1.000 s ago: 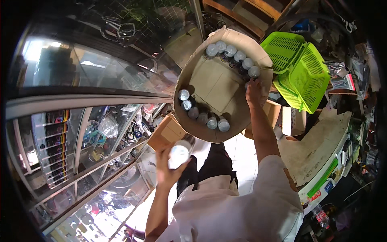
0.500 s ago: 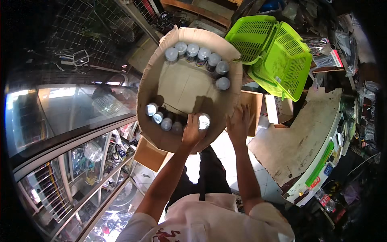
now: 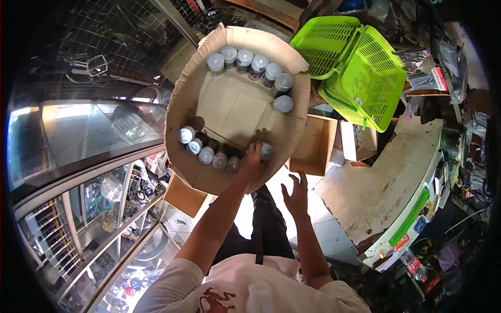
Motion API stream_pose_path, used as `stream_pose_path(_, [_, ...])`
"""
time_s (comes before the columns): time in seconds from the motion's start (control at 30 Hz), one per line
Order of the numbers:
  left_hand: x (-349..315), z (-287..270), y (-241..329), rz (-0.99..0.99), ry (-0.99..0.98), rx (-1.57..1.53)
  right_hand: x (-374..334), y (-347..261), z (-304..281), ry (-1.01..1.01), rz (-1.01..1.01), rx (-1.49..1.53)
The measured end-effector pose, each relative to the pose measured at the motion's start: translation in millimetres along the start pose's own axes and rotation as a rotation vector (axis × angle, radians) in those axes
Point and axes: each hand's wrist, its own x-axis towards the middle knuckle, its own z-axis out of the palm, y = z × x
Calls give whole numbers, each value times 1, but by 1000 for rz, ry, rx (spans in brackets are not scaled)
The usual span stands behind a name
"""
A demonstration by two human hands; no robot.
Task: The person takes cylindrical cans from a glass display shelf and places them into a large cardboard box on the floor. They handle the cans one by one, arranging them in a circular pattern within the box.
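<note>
In a deep cardboard box (image 3: 180, 99), several spray cans with clear domed caps stand upright. One curved row, with a spray can (image 3: 259, 63) near its middle, follows the far wall. Another row, including a spray can (image 3: 206, 155), lines the near wall. My left hand (image 3: 251, 163) reaches down inside the near right part, its fingers closed against the side of a spray can (image 3: 266, 152); the lower part of that can is hidden. My right hand (image 3: 296, 194) is off the box, over the floor, fingers spread and holding nothing.
A bright green plastic basket (image 3: 365, 78) hangs open beyond the box's right side. Smaller cardboard boxes lie below, one open box (image 3: 313, 146) at right and another box (image 3: 183, 195) at left. Glass display cases (image 3: 94, 156) run along the left; a worn counter (image 3: 376, 182) curves at right.
My left hand has lowered the spray can into the box's near right part. My right hand has left the box's right wall and drawn back toward me. The box appears shifted left.
</note>
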Motion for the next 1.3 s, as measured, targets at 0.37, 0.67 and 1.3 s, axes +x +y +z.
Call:
stream_pose_path(0.37, [-75, -29, 2, 152, 288, -125, -27, -7, 39, -178, 60, -9])
stream_pose_path(0.67, [-239, -54, -62, 175, 464, -388, -67, -6, 81, -587, -130, -248])
stream_pose_path(1.3, [-747, 145, -234, -603, 1322, -714, -307, -316, 238, -1109, -1016, -462])
